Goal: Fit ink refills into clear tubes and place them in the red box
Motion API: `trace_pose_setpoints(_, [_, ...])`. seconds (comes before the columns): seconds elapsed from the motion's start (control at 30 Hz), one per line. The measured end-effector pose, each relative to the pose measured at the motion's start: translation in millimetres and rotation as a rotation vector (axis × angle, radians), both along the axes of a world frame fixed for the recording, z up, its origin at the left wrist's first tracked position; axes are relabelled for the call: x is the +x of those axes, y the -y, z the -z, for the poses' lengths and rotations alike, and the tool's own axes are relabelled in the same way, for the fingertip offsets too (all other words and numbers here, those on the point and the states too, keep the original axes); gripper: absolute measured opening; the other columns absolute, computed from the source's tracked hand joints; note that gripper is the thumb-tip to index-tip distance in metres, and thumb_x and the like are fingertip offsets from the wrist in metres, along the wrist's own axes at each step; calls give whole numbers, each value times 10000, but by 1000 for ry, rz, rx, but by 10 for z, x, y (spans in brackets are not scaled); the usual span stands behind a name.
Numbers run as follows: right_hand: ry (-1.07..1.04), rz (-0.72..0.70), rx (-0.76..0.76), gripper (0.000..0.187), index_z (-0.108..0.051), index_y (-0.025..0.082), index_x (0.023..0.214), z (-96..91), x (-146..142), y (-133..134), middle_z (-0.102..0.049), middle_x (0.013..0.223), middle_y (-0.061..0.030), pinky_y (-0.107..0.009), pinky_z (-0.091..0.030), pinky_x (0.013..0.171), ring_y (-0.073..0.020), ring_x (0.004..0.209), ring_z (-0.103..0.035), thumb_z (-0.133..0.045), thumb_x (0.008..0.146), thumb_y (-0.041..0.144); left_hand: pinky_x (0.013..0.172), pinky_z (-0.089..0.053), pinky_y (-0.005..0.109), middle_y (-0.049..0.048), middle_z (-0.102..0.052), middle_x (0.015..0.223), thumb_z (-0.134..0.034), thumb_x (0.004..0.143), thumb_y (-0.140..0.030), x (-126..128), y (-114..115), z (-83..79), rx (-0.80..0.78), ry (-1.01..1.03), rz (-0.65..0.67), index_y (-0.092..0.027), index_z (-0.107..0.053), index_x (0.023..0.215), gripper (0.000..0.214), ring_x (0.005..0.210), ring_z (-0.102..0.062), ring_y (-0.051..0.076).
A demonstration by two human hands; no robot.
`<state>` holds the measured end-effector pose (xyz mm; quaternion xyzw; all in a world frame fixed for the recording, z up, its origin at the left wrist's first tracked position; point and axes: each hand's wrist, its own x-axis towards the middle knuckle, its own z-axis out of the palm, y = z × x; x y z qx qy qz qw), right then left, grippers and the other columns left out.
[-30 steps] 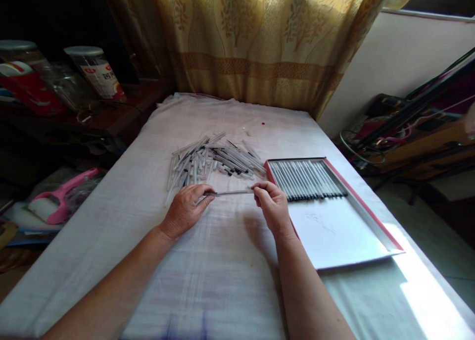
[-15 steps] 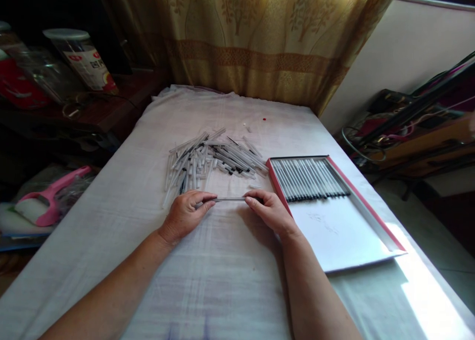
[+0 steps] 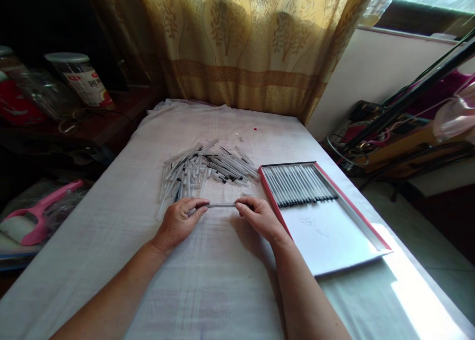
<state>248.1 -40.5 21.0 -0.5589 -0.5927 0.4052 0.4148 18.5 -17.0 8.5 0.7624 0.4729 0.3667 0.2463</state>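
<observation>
Between my two hands a thin, see-through pen point(image 3: 222, 205) is stretched level over the white cloth. My left hand point(image 3: 182, 218) pinches one end between thumb and fingers, and my right hand point(image 3: 260, 216) pinches the other; both ends are hidden by the fingers. Just beyond my left hand lies a loose pile of clear and black pen parts point(image 3: 200, 167). To the right of my right hand sits a shallow red-edged box point(image 3: 269, 194), where a row of pens point(image 3: 299, 184) with black tips lies side by side on the white base.
A cloth-covered table point(image 3: 208, 290) is under everything. A small red piece point(image 3: 255, 129) lies near its far side. At left are a labelled jar point(image 3: 83, 82) on a dark cabinet and a pink-handled object point(image 3: 40, 216). A patterned curtain point(image 3: 230, 38) hangs behind.
The camera view has tilted up and shifted slightly right, showing more of the window. Both hands still grip the pen in much the same pose.
</observation>
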Motion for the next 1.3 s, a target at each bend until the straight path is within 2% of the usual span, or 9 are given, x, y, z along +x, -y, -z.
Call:
trace_pose_setpoints(0.1, [84,18,67,148,-769,239,798,-84,6,34,-717,758,-29,-304,-493,680,-192,727,-655,-655,778,332,781,-560,314,57,-747,996,-574,845,-337,1,-31,26,3,14,-21,-215,-698,1066,281,846,-684,188])
trace_pose_setpoints(0.2, [142,140,152,151,-770,241,767,-165,294,29,-719,764,-40,-320,-496,692,-199,723,-652,-689,741,365,754,-563,300,77,-711,1124,-580,836,-344,-27,-60,46,54,18,-49,-212,-620,1203,392,908,-669,191])
trace_pose_setpoints(0.3, [150,479,165,322,-762,187,864,-186,930,-52,-718,762,-69,-347,-500,665,-212,687,-632,-676,721,462,753,-561,297,83,-701,1127,-560,851,-347,-72,-83,54,112,-6,-107,-207,-618,1193,374,898,-663,187])
trace_pose_setpoints(0.4, [299,854,181,421,-728,118,993,-126,1655,-180,-710,812,-108,-342,-494,664,-210,682,-626,-581,764,439,751,-556,299,77,-716,1074,-530,871,-341,-90,-95,58,135,-36,-126,-199,-633,1158,336,824,-662,175])
trace_pose_setpoints(0.5, [486,994,40,407,-717,100,1006,-26,2099,-289,-701,770,-116,-349,-489,675,-231,697,-630,-518,763,359,743,-554,295,73,-725,1058,-516,876,-339,-76,-96,63,151,-37,-114,-207,-644,1133,316,824,-668,177])
trace_pose_setpoints(0.57, [580,1006,-48,389,-724,117,996,34,2181,-330,-707,780,-121,-359,-486,693,-248,724,-635,-499,753,321,748,-554,294,69,-730,1040,-518,875,-352,-67,-96,62,157,-22,-119,-213,-660,1097,298,844,-676,183])
trace_pose_setpoints(0.7, [646,995,-114,362,-742,155,974,104,2087,-347,-724,892,-146,-373,-477,720,-281,809,-644,-513,744,314,761,-546,296,41,-739,870,-532,865,-402,-85,-106,42,150,-7,-167,-215,-696,901,251,792,-684,189])
trace_pose_setpoints(0.93, [794,895,-289,376,-733,204,1053,54,1957,-272,-734,1015,-130,-374,-466,711,-313,904,-659,-521,765,320,669,-515,271,26,-699,704,-514,858,-486,-157,-116,14,101,23,-178,-203,-649,743,334,688,-667,184])
trace_pose_setpoints(1.3, [991,778,-404,406,-731,227,1114,-119,1848,-279,-726,1057,-131,-343,-465,695,-307,945,-665,-467,831,349,706,-514,267,33,-704,713,-447,894,-448,-190,-112,-23,81,103,-194,-191,-658,757,359,704,-670,179])
